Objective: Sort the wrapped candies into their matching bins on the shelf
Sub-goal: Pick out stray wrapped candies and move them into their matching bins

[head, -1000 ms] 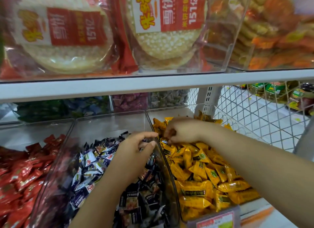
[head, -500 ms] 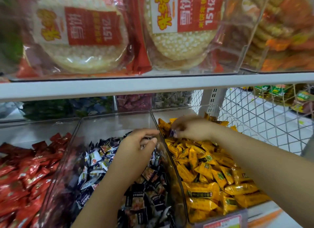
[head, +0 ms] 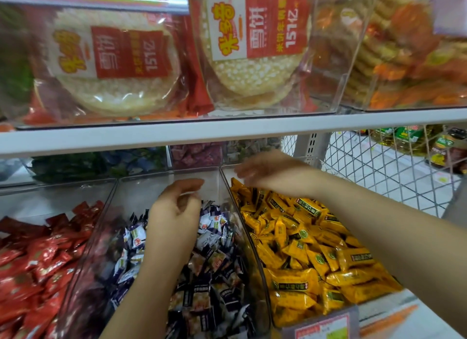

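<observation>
Beneath the loosely curled fingers (head: 185, 202) of the left hand (head: 174, 210), dark-wrapped candies (head: 214, 263) are heaped in a clear bin (head: 141, 187); whether one is pinched cannot be told. Farther back, the right hand (head: 270, 173) is held with blurred fingers (head: 243, 172) outstretched above yellow candies (head: 303, 250) heaped alongside.

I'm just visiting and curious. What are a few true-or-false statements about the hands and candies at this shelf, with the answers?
1. The yellow candies lie to the right of the dark and white candies. True.
2. The left hand is above the red candies. False: it is above the dark and white candies; the red candies lie further left.
3. Rice cracker packs sit on the shelf above the candies. True.
4. The right hand rests on the wire mesh. False: it is over the back of the yellow candies, with the wire mesh off to its right.
</observation>
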Demonstrator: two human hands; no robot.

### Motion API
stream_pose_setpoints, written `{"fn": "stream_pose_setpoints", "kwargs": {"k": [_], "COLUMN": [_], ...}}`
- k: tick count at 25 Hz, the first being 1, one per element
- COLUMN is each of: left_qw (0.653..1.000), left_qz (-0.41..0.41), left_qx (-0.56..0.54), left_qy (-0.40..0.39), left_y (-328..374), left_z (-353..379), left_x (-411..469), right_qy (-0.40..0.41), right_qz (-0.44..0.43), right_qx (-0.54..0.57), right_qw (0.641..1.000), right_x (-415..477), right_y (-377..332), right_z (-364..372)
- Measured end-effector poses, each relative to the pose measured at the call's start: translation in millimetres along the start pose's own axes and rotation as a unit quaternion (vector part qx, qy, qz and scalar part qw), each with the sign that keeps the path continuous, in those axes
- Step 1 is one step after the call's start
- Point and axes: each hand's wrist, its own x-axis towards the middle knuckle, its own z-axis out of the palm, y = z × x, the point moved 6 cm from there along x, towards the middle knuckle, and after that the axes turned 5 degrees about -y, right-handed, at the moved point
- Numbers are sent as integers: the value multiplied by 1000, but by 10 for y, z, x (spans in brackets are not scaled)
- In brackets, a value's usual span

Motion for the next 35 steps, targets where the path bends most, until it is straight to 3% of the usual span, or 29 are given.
{"fn": "stream_pose_setpoints", "kwargs": {"k": [2, 4, 7, 24, 29, 35], "left_qw": [997, 985, 960, 958, 964, 966], "left_qz": [14, 55, 94, 82, 57, 57], "left_qx": [15, 66, 140, 140, 133, 133], "left_qy": [-68, -148, -225, -235, -221, -215], "left_y": [5, 18, -27, -76, -64, -64], "left_z": [135, 275, 427, 446, 463, 463], "left_x": [1, -15, -32, -31, -13, 12], "right_qy": [-120, -214, -261, -211, -80, -148], "right_qz": [6, 24, 33, 51, 38, 110], "right_qx": [-116, -162, -178, -121, -127, -107], "right_qw": [986, 963, 948, 969, 988, 977], "right_x": [11, 9, 12, -312, 99, 518], "right_y": [137, 252, 289, 568, 420, 524], "right_z": [313, 597, 679, 119, 144, 512]}}
